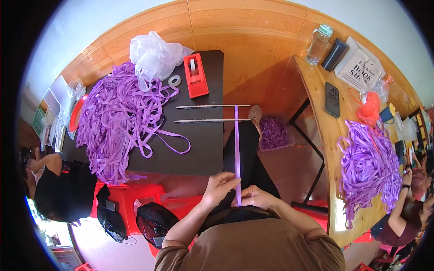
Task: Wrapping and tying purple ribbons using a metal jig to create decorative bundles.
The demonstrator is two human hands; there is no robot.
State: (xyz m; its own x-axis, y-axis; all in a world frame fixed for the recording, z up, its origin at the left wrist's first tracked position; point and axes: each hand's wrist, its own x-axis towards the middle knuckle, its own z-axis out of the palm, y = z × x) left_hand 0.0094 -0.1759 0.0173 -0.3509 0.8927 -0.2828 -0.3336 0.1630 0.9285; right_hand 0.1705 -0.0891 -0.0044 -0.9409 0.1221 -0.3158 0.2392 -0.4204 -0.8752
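A flat purple ribbon point(237, 144) runs from two thin rods straight down toward my lap, pulled taut. The far rod point(203, 107) and the near rod point(203, 121) stick out side by side past the right edge of the dark table, and the ribbon crosses both. My left hand point(220, 187) pinches the ribbon from its left side, fingers closed. Slightly lower, my right hand point(257, 198) is closed on the ribbon near its lower end. A large heap of purple ribbons point(113, 122) covers the left of the table, with one loose loop trailing toward the rods.
On the dark table point(194, 153) are a red tape dispenser point(197, 86), a tape roll point(174, 81) and a white plastic bag point(156, 56). A bin of purple ribbon point(274, 134) stands on the floor. The wooden table point(316, 90) at right holds a phone point(332, 100) and more ribbons point(368, 167).
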